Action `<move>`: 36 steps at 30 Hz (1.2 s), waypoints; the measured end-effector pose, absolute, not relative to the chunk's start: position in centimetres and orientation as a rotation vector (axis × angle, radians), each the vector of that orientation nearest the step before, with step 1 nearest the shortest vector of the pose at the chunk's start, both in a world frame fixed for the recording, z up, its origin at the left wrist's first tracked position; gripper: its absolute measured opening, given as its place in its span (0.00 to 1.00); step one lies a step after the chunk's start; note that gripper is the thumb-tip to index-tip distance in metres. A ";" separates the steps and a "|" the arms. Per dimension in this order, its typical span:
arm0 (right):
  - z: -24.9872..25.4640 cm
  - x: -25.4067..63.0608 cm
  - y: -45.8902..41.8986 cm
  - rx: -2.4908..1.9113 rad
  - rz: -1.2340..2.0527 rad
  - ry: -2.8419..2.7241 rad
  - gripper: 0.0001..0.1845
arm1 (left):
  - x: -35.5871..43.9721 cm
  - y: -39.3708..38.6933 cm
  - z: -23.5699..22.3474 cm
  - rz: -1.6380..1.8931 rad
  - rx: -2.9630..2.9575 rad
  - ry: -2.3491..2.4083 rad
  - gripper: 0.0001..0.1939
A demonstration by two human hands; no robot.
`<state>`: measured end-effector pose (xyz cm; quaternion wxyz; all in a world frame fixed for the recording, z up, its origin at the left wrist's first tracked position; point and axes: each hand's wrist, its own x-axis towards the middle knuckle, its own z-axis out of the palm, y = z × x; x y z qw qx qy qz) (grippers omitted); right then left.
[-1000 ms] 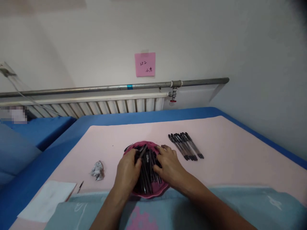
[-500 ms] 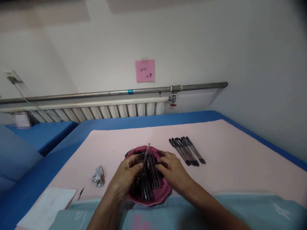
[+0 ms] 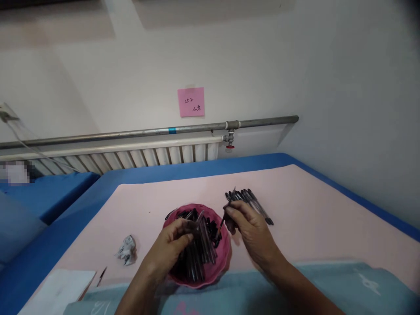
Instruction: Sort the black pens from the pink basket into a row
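A pink scalloped basket (image 3: 224,258) holds clear pen barrels (image 3: 196,262) at its front and small black pen parts (image 3: 215,232) at its right side. Over the basket's left half, my left hand (image 3: 170,245) is closed in a pinch, with the end of a clear pen barrel (image 3: 201,215) showing at the fingertips. My right hand (image 3: 251,227) pinches a thin dark pen refill (image 3: 231,197), tilted, just beyond the basket's right rim. Its lower end hangs above the black parts. Behind this hand, several black-capped pens (image 3: 259,205) lie side by side.
A crumpled wad (image 3: 127,250) lies on the pink sheet (image 3: 147,197) left of the basket. Further left are a thin dark refill (image 3: 102,276) and a white paper (image 3: 59,288). Teal cloth (image 3: 331,284) covers the near edge. A radiator (image 3: 147,156) stands behind.
My right hand has lifted out of the basket to the right and now carries a pen refill. The left hand stays over the basket. The camera view has shifted slightly.
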<state>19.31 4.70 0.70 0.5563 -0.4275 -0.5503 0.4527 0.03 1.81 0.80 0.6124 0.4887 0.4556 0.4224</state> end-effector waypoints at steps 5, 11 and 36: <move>1.5 19.3 4.3 -0.849 1.153 -0.985 0.08 | 0.0 1.8 0.4 0.908 1.280 1.134 0.12; 1.6 19.1 4.0 -0.831 1.104 -0.962 0.06 | 0.2 1.8 0.7 0.858 1.319 1.151 0.12; 1.8 19.1 3.1 -0.991 0.864 -1.572 0.07 | 0.6 1.4 1.0 0.836 1.243 1.061 0.11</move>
